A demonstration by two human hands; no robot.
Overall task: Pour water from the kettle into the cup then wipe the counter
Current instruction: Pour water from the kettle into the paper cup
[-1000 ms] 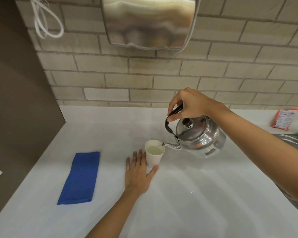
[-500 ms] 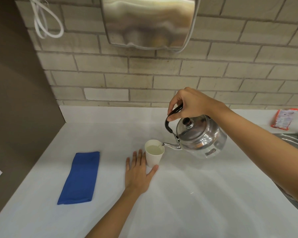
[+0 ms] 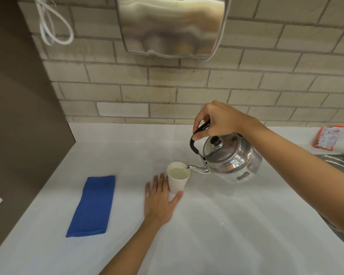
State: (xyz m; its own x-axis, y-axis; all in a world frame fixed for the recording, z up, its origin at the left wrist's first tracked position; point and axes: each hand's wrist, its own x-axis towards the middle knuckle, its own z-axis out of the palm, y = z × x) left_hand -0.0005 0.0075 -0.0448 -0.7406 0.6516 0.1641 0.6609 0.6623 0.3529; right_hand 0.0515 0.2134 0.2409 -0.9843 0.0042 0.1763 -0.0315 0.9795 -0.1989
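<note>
A shiny steel kettle (image 3: 231, 160) hangs tilted above the white counter (image 3: 216, 235), its spout over the rim of a white paper cup (image 3: 176, 184). My right hand (image 3: 218, 120) grips the kettle's black handle from above. The cup stands upright and holds water nearly to the brim. My left hand (image 3: 160, 201) lies flat on the counter, fingers spread, with the thumb and index finger against the cup's base. A folded blue cloth (image 3: 93, 205) lies on the counter to the left of that hand.
A brick wall runs along the back with a steel hand dryer (image 3: 171, 26) mounted on it and a white cable (image 3: 52, 22) hanging at left. A brown panel (image 3: 18, 116) bounds the counter's left side. An orange packet (image 3: 326, 137) and a steel sink edge (image 3: 338, 161) are at right.
The water level in the cup has risen slightly. The kettle and both hands have hardly moved.
</note>
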